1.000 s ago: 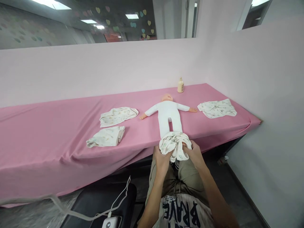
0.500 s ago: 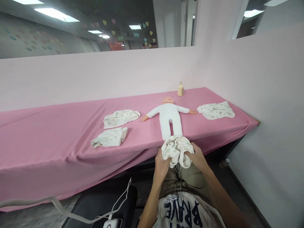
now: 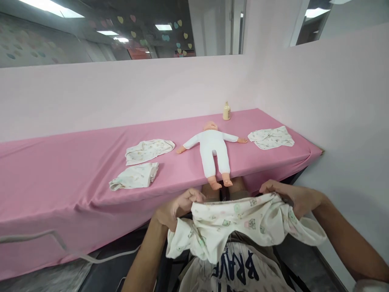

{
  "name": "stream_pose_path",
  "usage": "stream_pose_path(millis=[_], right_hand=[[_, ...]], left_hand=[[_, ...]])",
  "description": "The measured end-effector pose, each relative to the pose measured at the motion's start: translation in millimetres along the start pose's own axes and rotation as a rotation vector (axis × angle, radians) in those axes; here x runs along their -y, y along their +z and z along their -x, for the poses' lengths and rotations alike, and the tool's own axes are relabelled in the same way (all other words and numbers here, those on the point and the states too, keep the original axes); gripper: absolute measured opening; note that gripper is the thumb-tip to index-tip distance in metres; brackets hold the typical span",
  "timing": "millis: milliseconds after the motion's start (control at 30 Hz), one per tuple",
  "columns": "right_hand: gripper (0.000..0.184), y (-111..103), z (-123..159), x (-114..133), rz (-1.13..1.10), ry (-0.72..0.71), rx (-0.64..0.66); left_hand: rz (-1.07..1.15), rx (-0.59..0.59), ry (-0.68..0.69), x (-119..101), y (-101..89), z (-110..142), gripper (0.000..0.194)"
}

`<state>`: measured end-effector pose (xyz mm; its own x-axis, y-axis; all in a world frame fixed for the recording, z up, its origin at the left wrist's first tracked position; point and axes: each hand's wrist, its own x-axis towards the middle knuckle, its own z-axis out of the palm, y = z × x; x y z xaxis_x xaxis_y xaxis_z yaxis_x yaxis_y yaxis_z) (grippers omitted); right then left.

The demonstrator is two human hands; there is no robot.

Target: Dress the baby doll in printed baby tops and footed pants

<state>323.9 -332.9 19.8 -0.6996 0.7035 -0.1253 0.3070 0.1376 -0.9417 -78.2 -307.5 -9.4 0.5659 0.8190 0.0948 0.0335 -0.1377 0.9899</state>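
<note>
A pair of white baby pants (image 3: 240, 217) with a small green and pink animal print is stretched sideways above my lap. My left hand (image 3: 179, 207) is closed on one end of the waistband, and my right hand (image 3: 293, 196) grips the other end. Both legs of the pants droop below, folded and partly bunched. Just beyond lies a baby doll (image 3: 212, 148) in a white suit, on its back with arms spread. Its bare feet point toward me at the table edge, apart from the pants.
Pink cloth covers the long table (image 3: 75, 162) along the wall. Two folded printed garments, an upper one (image 3: 148, 151) and a lower one (image 3: 133, 177), lie left of the doll. Another printed garment (image 3: 271, 138) lies right. A pale yellow bottle (image 3: 226, 111) stands behind. A white cable (image 3: 73, 251) crosses lower left.
The pants were bunched up over the doll's feet. My hands have drawn them back toward me and spread them wide, so the doll's feet now show.
</note>
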Motion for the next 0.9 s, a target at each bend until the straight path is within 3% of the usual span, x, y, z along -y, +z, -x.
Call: stream_pose_path(millis=[33,100,167,267,333,467,567,667,733,900], right_hand=[[0.072,-8.0,2.1,7.9,0.023,-0.015,-0.028],[0.07,-24.7,3.3,26.2,0.04,-0.049,-0.077],[0.075,-41.2,1.6,46.9,0.04,-0.078,-0.08],[0.08,-60.3,-6.3,77.5,0.084,-0.144,-0.111],[0.069,-68.3,-15.5,94.5,0.138,-0.176,-0.279],[0.027,-83.4,-43.9,116.6,0.28,-0.166,-0.722],[0.021,-95.5,-72.8,123.5,0.31,-0.224,-0.954],[0.023,-92.7,-104.4,126.6,0.302,-0.409,-1.121],[0.026,-77.7,-123.5,129.2,0.273,-0.509,-1.11],[0.042,-29.7,-148.8,135.4,0.2,-0.619,-0.841]], left_hand=[[0.005,0.089,0.034,-8.8,-3.4,-6.2,0.066],[0.058,0.128,0.111,-29.1,-7.7,-19.5,0.059],[0.082,0.013,0.169,-52.5,-8.7,-32.7,0.051],[-0.049,-0.228,0.239,-90.8,-4.8,-52.9,0.031],[-0.2,-0.347,0.303,-116.4,-1.4,-68.7,0.022],[-0.373,-0.504,0.452,-160.7,-1.7,-111.1,0.013],[-0.362,-0.54,0.505,-181.9,-2.5,-146.0,0.008],[-0.308,-0.539,0.468,-188.5,7.4,-171.1,0.008],[-0.297,-0.503,0.479,-185.7,19.9,-179.3,0.011],[-0.353,-0.433,0.578,-173.4,48.8,-176.4,0.012]])
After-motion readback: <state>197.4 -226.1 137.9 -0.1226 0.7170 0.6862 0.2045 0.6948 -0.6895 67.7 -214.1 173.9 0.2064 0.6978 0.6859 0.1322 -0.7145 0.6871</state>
